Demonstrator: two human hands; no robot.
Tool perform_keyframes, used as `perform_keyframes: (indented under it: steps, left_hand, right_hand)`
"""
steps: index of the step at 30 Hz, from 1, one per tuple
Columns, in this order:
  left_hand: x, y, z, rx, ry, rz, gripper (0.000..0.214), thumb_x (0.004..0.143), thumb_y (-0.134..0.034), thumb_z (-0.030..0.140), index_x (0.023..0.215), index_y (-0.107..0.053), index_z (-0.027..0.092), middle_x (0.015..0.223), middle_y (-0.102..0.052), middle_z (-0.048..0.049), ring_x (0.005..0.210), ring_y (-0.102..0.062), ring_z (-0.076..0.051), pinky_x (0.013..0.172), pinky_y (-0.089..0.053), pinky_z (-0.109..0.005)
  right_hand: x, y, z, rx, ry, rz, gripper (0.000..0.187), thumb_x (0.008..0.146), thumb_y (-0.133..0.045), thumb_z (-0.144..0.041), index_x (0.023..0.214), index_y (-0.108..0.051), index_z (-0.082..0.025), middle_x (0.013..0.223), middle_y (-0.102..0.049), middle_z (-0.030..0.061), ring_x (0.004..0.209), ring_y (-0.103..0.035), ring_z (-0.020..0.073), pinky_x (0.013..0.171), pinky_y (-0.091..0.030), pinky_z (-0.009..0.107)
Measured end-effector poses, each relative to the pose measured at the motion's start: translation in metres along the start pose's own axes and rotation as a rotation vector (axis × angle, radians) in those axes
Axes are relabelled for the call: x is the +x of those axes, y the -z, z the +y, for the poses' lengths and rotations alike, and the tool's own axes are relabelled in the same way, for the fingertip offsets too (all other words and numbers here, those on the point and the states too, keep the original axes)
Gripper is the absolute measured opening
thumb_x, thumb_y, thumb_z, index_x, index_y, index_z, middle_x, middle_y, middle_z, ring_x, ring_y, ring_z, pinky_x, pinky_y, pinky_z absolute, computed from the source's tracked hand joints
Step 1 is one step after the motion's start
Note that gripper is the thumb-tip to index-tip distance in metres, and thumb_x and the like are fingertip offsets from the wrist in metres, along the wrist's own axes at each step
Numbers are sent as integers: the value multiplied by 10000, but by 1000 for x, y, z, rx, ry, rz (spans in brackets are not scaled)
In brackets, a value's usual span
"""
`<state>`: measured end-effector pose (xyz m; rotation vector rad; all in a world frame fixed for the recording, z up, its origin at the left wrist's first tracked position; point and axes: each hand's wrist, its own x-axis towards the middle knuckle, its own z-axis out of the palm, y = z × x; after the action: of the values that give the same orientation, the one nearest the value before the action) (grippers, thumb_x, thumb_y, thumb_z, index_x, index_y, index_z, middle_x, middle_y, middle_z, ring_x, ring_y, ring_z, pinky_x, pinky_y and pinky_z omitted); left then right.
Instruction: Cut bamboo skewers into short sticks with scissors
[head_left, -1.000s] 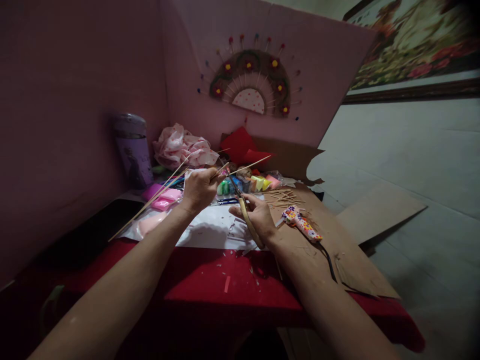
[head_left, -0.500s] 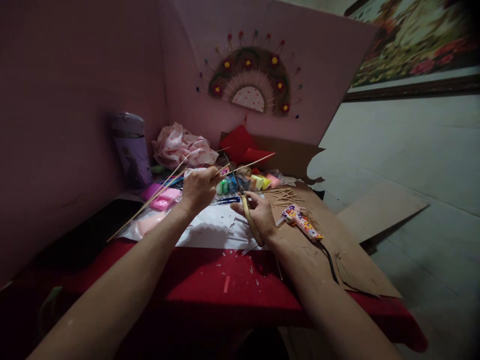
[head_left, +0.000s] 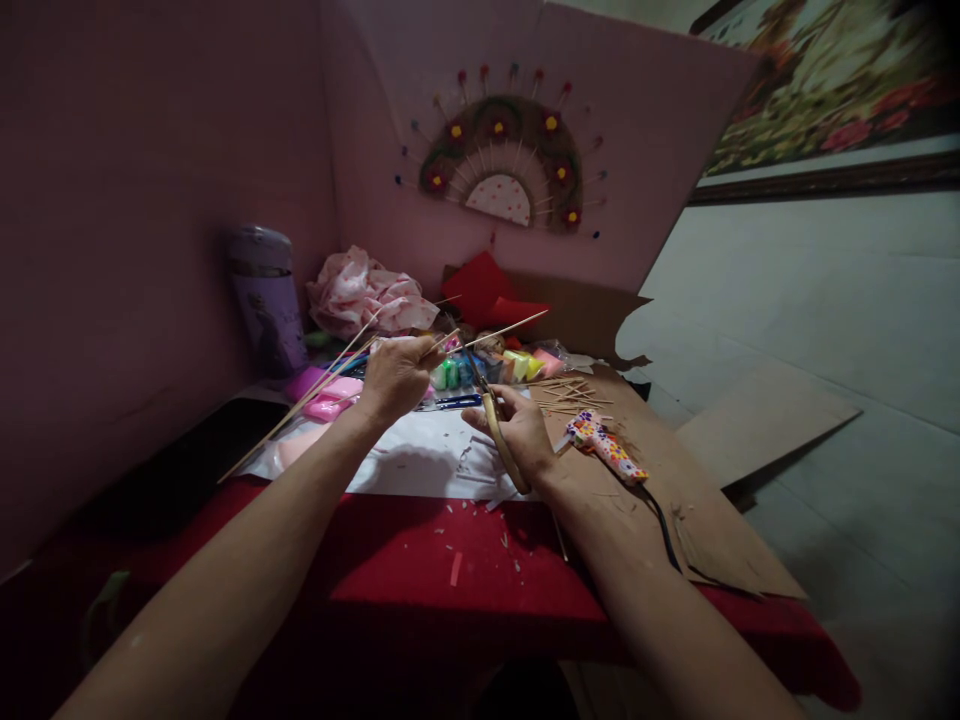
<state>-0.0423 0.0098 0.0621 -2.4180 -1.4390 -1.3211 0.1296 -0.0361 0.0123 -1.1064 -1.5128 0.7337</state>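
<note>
My left hand [head_left: 396, 378] is closed round a bundle of long thin wooden sticks [head_left: 315, 392] that slant from lower left to upper right above the table. My right hand [head_left: 517, 430] grips yellow-handled scissors [head_left: 496, 432], whose blades point up toward the stick ends near the left hand. Both hands hover over a white sheet [head_left: 420, 462] on the red table [head_left: 465, 570]. Small cut bits lie scattered on the red cloth below.
A patterned glue gun [head_left: 602, 448] lies on brown cardboard [head_left: 705, 520] at the right, beside a pile of short sticks [head_left: 570, 392]. Coloured clay packs [head_left: 487, 368], pink blocks [head_left: 330, 395], a purple cup [head_left: 266, 298] and crumpled pink cloth [head_left: 367, 292] stand behind. A fan decoration [head_left: 502, 165] hangs on the pink board.
The scissors' blades have shifted slightly against the stick ends; both hands stay almost where they were.
</note>
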Motion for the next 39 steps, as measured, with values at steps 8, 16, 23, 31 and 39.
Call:
perform_keyframes:
  steps: [8, 16, 23, 31, 39]
  left_hand:
    - [0, -2, -1, -37, -1, 16, 316, 763, -502, 293, 497, -377, 176, 496, -381, 26, 510, -333, -101, 541, -223, -249]
    - [1, -8, -4, -102, 11, 45, 343, 752, -514, 293, 487, -330, 177, 495, -338, 35, 505, -309, -96, 530, -213, -251]
    - [0, -9, -4, -82, -12, 36, 331, 757, -503, 283, 497, -326, 180, 501, -340, 35, 511, -311, -99, 540, -211, -257]
    - [1, -10, -3, -91, -2, 35, 328, 760, -498, 294, 502, -332, 179, 496, -334, 37, 510, -310, -96, 536, -211, -253]
    - [0, -9, -2, -70, 6, 36, 328, 758, -499, 295, 502, -328, 181, 502, -351, 35, 515, -319, -98, 538, -218, -253]
  right_hand:
    - [-1, 2, 1, -2, 18, -20, 415, 597, -732, -474, 841, -609, -162, 655, -532, -27, 577, -472, 111, 534, -383, 227]
    - [-2, 3, -5, -96, 71, 10, 360, 624, -714, -446, 824, -598, -170, 619, -481, -44, 549, -412, 95, 505, -336, 214]
    - [-1, 0, -2, -146, 48, 37, 398, 609, -705, -499, 812, -606, -172, 610, -495, -35, 566, -434, 110, 516, -348, 219]
    - [-1, -1, -1, -125, 46, 46, 434, 610, -697, -527, 848, -615, -174, 614, -493, -37, 559, -422, 108, 516, -347, 223]
    - [-1, -1, 0, -154, 39, 54, 406, 620, -700, -485, 865, -614, -173, 615, -501, -37, 573, -435, 111, 521, -353, 215]
